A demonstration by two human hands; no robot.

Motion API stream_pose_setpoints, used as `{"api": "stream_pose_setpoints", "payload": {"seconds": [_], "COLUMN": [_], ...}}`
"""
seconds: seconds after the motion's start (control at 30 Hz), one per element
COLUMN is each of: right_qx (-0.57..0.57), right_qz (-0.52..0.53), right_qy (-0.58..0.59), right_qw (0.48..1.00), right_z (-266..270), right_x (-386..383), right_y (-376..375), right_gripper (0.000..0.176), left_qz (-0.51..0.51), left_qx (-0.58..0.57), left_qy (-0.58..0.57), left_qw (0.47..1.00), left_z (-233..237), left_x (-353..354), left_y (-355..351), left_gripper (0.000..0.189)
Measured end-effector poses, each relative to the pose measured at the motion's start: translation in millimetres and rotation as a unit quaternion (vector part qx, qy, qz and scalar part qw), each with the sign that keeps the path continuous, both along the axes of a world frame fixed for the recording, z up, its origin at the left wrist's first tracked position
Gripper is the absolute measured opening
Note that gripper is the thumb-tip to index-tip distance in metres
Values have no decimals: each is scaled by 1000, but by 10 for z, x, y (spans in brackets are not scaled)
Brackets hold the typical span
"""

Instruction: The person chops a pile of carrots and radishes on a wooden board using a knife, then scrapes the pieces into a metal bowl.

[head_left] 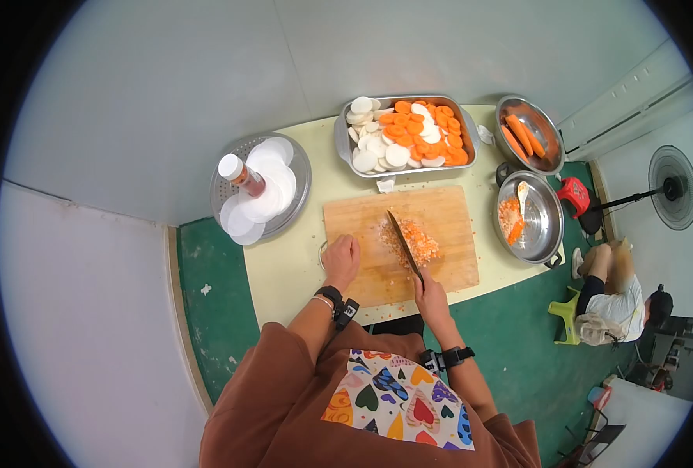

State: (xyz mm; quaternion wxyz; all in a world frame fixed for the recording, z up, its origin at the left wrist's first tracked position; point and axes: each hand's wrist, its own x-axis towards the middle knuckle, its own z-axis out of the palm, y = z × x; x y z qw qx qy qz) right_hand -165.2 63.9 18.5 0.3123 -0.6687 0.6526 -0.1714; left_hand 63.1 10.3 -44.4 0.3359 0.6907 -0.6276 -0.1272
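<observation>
Gripping a knife (405, 243) by its handle in the right hand (430, 290), with fingers wrapped round it. Slanting forward and left from that hand across a heap of orange and pale chopped bits (425, 245), in the middle of a wooden board (459, 226). Curling the left hand (342, 257) into a loose fist at the board's left edge, beside the heap. Ahead of both hands, past the board's far edge, blocked by a metal tray (340, 139) of orange and white slices. Ahead and left of the left hand, hemmed in by a perforated plate (304, 187) bearing white discs (262, 207) and a white-capped jar (248, 179). Right of the right hand, beyond bare wood and a strip of bench (483, 195), bounded by a steel bowl (547, 209) with a spoon (522, 195); farther ahead, by another bowl (551, 125) with carrots (522, 134). Close behind the right hand, ending at the bench's near edge.
</observation>
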Motion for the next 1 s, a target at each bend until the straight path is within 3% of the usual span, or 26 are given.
{"api": "stream_pose_setpoints", "payload": {"seconds": [0.23,1.0], "right_qx": [36,6], "right_qz": [19,-26], "right_qy": [10,4], "right_qw": [999,1000], "right_z": [70,-53], "right_x": [144,-14], "right_y": [8,43], "right_gripper": [28,33], "left_qz": [8,-3], "left_qx": [5,2], "left_qy": [8,-14], "left_qw": [1000,1000], "left_z": [19,-22], "left_x": [-5,-2], "left_y": [-15,-10], "left_gripper": [18,17]}}
